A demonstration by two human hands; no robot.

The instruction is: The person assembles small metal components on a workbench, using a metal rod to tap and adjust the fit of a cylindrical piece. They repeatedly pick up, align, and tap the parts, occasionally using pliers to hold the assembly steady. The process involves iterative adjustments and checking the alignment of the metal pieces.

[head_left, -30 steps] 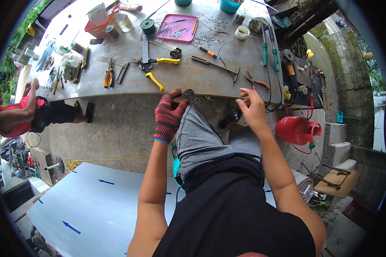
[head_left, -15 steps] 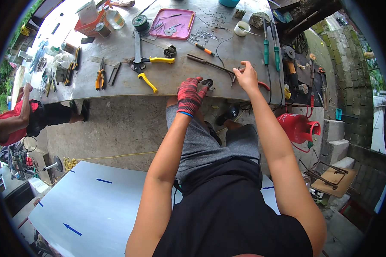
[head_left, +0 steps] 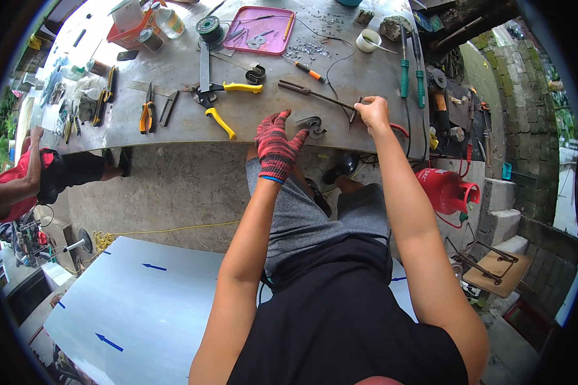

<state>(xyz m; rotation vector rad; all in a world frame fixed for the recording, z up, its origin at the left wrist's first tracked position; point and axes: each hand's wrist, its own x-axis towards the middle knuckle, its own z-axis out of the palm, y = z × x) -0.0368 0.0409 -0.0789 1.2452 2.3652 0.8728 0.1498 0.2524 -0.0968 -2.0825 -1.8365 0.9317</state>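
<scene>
My left hand [head_left: 279,146], in a red and black knit glove, is open over the near edge of the metal-topped table, its fingers spread and holding nothing. Just right of its thumb lies a curled metal strip [head_left: 314,130]. My bare right hand [head_left: 374,115] has thumb and fingertips pinched at the right end of a long rusty metal rod [head_left: 318,95] with a short crosspiece. The rod's far end rests on the table. Left of it are another curled strip [head_left: 256,74] and tin snips with yellow handles [head_left: 243,87].
A pink tray [head_left: 277,40] holds small metal pieces, beside a wire spool [head_left: 209,29]. Green-handled soldering irons [head_left: 404,80] lie at the right. Orange pliers [head_left: 148,114] lie at the left, where another person [head_left: 22,176] stands. A red gas cylinder [head_left: 446,190] stands right of the table.
My left hand has drawn back leftward from the curled strip, leaving it on the table. The fingers of my right hand, raised and apart before, have closed at the rod's end.
</scene>
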